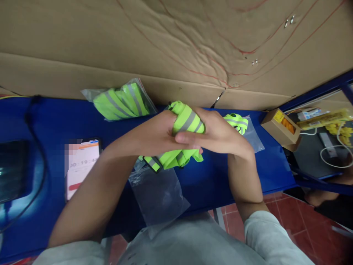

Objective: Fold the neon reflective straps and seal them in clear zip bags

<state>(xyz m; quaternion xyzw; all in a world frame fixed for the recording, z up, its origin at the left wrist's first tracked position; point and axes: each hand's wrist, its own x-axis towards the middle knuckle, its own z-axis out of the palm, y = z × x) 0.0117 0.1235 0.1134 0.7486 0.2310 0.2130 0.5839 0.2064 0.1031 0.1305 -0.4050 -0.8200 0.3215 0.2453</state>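
Note:
A neon yellow-green reflective safety strap (188, 118) with grey stripes is bunched up between my two hands, above the blue table. My left hand (162, 130) is closed around its left side, and my right hand (205, 134) wraps it from the right with the thumb across the front. Some fingers are hidden behind the bundle. Loose folds of strap (179, 159) and a black buckle-like slider (156, 164) show below my hands. Under them a clear plastic bag (157, 195) lies flat, hanging over the table's near edge.
A bagged green strap (124, 101) lies at the back left, and another small strap (237, 123) rests near a clear bag (255, 136) at right. A phone (82, 165) shows a timer. A cardboard box (280, 129) stands near the blue frame; cardboard (110, 40) walls the back.

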